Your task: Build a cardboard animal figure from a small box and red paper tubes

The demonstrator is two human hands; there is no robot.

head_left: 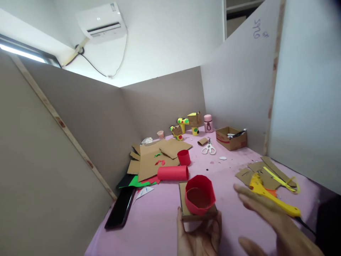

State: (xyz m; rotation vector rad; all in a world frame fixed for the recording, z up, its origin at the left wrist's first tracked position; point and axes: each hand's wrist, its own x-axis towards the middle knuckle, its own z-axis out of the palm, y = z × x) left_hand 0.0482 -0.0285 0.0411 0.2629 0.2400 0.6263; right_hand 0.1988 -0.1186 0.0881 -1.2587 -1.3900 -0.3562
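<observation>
Left hand point(198, 233) grips a cardboard square point(186, 208) bearing a red paper ring point(199, 195) above the pink desk point(160, 220); right hand point(271, 220) hovers open, blurred, near a yellow tool point(269, 195).

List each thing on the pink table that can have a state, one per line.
left hand: holding the cardboard piece from below
red paper ring: upright, open top, standing on the cardboard piece
right hand: open, blurred, holding nothing
red tube: lying on its side
small red roll: upright
scissors: lying flat
cardboard box: open
phone: screen dark
</observation>
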